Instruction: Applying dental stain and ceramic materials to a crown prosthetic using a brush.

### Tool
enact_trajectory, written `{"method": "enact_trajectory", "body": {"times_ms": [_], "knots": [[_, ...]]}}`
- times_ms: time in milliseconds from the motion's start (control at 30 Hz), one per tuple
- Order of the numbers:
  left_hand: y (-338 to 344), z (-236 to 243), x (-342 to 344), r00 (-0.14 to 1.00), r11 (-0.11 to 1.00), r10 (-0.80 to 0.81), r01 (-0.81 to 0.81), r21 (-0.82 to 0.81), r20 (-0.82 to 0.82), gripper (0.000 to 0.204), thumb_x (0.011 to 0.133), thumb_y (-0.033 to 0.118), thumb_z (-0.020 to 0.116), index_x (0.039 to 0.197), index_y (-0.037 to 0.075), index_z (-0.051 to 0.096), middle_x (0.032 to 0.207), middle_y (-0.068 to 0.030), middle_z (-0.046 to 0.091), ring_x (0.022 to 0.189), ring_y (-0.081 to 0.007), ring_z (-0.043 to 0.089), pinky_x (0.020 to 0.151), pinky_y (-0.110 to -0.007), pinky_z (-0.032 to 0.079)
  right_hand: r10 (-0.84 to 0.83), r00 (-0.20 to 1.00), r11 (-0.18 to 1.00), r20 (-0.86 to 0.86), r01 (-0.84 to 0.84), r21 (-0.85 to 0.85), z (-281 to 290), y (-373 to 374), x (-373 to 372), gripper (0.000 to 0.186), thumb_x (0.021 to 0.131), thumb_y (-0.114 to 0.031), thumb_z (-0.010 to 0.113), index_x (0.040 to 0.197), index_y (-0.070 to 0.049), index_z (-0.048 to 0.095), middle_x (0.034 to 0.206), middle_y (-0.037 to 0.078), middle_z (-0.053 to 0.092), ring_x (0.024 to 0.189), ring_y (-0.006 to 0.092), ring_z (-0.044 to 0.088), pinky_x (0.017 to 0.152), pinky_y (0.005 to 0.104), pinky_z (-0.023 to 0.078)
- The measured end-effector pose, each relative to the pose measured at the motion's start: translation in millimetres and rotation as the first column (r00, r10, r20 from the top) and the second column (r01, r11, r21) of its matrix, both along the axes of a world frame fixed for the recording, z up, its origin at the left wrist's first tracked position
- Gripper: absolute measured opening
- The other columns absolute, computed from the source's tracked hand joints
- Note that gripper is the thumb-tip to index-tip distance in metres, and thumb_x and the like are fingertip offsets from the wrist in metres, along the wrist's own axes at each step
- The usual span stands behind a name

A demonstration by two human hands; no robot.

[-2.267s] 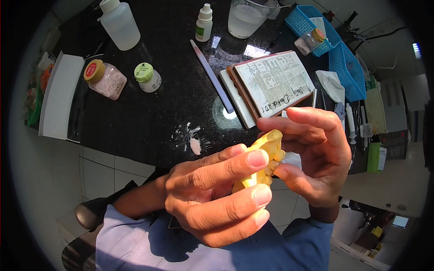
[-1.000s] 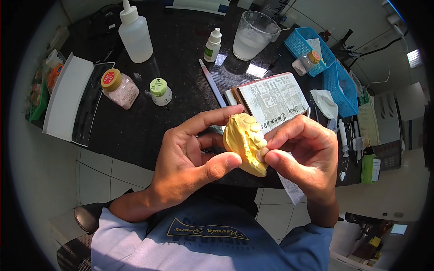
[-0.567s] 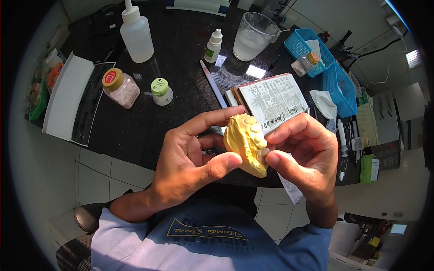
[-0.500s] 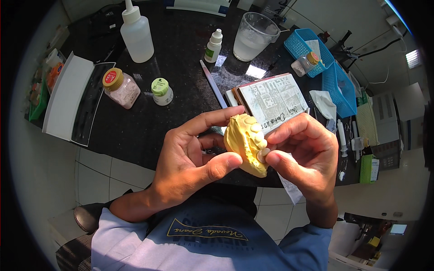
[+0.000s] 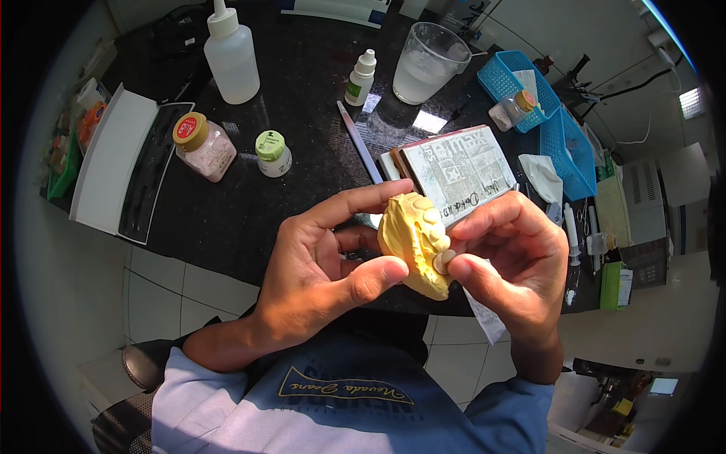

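Up off the table in front of my chest is a yellow dental cast, with a row of tooth shapes along its right side. My left hand is closed on its left side, the forefinger at the top and the thumb near its lower part. My right hand pinches at the cast's right edge. Its thumb tip is against a small pale tooth-shaped piece lying along that row. Whether this piece is loose or fixed to the cast, I cannot tell. The right fingertips are partly hidden behind the cast.
A notebook-like block and a spatula lie beyond my hands on the dark table. Farther off stand a squeeze bottle, a dropper bottle, powder jars and a glass cup. Blue baskets stand at the right.
The cast has shifted slightly to the right and down along with both hands. My right thumb and the small pale piece have turned a little; the grips look the same.
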State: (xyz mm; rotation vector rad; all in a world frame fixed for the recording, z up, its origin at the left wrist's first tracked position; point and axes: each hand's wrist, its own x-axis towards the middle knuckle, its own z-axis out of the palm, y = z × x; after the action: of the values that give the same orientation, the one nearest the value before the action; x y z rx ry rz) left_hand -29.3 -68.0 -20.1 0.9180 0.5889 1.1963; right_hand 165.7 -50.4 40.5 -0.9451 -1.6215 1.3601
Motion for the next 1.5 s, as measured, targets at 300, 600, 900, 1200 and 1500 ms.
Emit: {"method": "enact_trajectory", "body": {"times_ms": [300,600,900,1200,1500], "knots": [[0.8,-0.1,-0.2,1.000,1.000,0.001,-0.001,0.005,-0.019,0.074,0.080,0.031,0.072,0.133,-0.008,0.038,0.119,-0.0166,0.054,0.109,-0.0204,0.058,0.096,-0.036,0.047,-0.011,1.000,1.000,0.004,0.011,0.017,-0.4,0.6,-0.2,0.024,0.077,0.003,0.071,0.097,0.006,0.058,0.090,0.011,0.064,0.081,0.0131,0.066,0.074,0.0236,0.053],[0.8,1.1,0.0,1.000,1.000,0.000,0.000,0.002,-0.028,0.075,0.080,0.032,0.072,0.133,-0.008,0.038,0.119,-0.0175,0.053,0.109,-0.0209,0.058,0.096,-0.036,0.047,-0.020,1.000,0.999,-0.009,0.020,0.033,-0.6,-0.2,0.0,0.024,0.076,0.005,0.070,0.097,0.006,0.058,0.091,0.012,0.064,0.081,0.0133,0.066,0.074,0.0237,0.054],[1.3,-0.1,0.8,1.000,1.000,0.001,-0.001,-0.009,-0.009,0.076,0.079,0.031,0.073,0.133,-0.008,0.038,0.119,-0.0175,0.054,0.108,-0.0209,0.058,0.094,-0.036,0.049,-0.012,1.000,0.999,-0.010,0.013,0.029,-0.4,1.3,1.3,0.024,0.077,0.004,0.070,0.097,0.006,0.058,0.091,0.011,0.064,0.082,0.0141,0.067,0.075,0.0243,0.054],[-0.7,1.6,-1.1,1.000,1.000,-0.010,0.010,-0.011,0.017,0.075,0.079,0.028,0.073,0.134,-0.007,0.036,0.119,-0.0164,0.053,0.105,-0.0202,0.059,0.092,-0.035,0.051,-0.041,0.999,0.999,-0.028,0.041,0.022,0.3,3.6,7.4,0.023,0.078,0.003,0.069,0.097,0.005,0.056,0.090,0.012,0.065,0.084,0.0152,0.067,0.078,0.0250,0.053],[0.2,11.4,-13.6,0.530,0.761,0.613,-0.198,0.618,-0.586,0.039,0.066,-0.013,0.068,0.100,0.002,0.059,0.114,-0.0130,0.051,0.103,-0.0223,0.060,0.088,-0.031,0.053,-0.096,0.986,0.990,-0.139,0.080,-0.119,0.3,16.8,27.4,0.019,0.081,0.000,0.067,0.096,0.003,0.056,0.086,0.012,0.066,0.076,0.0132,0.065,0.068,0.0232,0.052]]}}
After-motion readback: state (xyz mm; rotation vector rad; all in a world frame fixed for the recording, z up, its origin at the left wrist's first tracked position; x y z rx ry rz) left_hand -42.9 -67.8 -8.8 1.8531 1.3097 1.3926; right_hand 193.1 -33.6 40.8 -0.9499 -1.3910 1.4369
